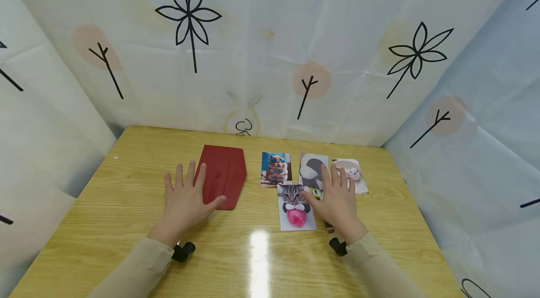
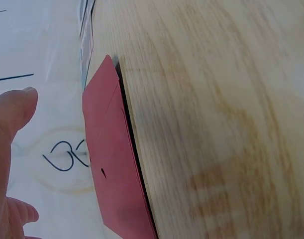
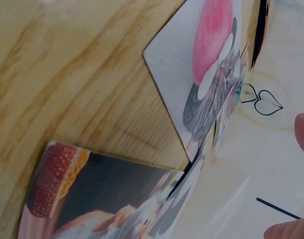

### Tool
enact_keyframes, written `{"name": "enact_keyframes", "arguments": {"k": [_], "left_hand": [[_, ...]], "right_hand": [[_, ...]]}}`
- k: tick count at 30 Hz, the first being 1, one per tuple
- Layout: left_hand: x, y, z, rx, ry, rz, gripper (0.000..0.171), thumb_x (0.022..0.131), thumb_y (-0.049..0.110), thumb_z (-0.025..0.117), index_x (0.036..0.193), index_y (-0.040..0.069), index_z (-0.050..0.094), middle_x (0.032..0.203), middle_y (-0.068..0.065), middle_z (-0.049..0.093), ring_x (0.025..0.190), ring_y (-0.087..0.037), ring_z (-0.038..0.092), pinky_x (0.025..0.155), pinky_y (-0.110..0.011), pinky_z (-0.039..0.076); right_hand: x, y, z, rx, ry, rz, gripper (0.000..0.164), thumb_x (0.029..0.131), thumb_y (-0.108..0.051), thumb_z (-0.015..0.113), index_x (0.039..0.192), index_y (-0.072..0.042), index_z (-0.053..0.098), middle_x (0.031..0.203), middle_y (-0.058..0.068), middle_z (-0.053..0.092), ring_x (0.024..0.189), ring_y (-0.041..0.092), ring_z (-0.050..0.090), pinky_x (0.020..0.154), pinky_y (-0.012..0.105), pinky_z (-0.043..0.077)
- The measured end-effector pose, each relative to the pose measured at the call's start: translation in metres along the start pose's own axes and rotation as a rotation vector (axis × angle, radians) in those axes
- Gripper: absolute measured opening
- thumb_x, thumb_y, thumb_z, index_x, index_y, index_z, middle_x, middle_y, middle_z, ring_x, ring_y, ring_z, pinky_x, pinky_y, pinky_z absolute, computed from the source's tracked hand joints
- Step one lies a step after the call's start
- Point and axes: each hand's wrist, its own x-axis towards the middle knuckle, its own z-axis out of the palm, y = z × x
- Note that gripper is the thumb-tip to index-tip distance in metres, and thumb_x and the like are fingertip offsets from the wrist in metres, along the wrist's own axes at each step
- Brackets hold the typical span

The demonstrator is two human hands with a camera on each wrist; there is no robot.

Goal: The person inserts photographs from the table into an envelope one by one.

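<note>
My left hand (image 1: 185,202) is spread with straight fingers, held above the table beside a red envelope (image 1: 225,176); its thumb overlaps the envelope's lower edge in the head view. In the left wrist view the envelope (image 2: 114,159) lies flat, apart from the thumb. My right hand (image 1: 337,202), fingers also spread, hovers over several picture cards. Nearest its thumb is a cat card with a pink ball (image 1: 296,213). A card with a dark background (image 3: 127,184) is mostly hidden beneath that hand in the head view. Neither hand holds anything.
Behind lie a hamster card (image 1: 276,169), a grey and white card (image 1: 310,171) and a card with a small white animal (image 1: 360,176). The wooden table (image 1: 126,223) meets a patterned white cloth (image 1: 253,54) at its back and sides.
</note>
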Motion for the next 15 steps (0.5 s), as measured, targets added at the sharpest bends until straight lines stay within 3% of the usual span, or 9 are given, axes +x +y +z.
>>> {"name": "enact_keyframes", "arguments": {"k": [9,15], "left_hand": [[0.0,-0.001,0.001,0.019,-0.004,-0.008,0.11,0.078,0.081,0.046,0.154,0.006,0.019,0.157,-0.025,0.01,0.14,-0.053,0.001,0.104,-0.066,-0.012],[0.0,0.005,0.0,0.015,-0.014,-0.027,0.11,0.078,0.079,0.049,0.153,0.004,0.02,0.155,-0.026,0.014,0.138,-0.054,0.007,0.105,-0.068,-0.005]], "right_hand": [[0.0,0.005,0.003,0.023,0.01,-0.006,0.104,0.079,-0.076,0.053,0.152,-0.007,0.025,0.155,0.024,0.019,0.14,0.045,0.016,0.108,0.064,0.01],[-0.003,0.019,0.004,0.17,-0.017,0.03,0.103,0.083,-0.074,0.052,0.151,-0.001,0.025,0.153,0.026,0.023,0.138,0.047,0.02,0.106,0.063,0.018]]}}
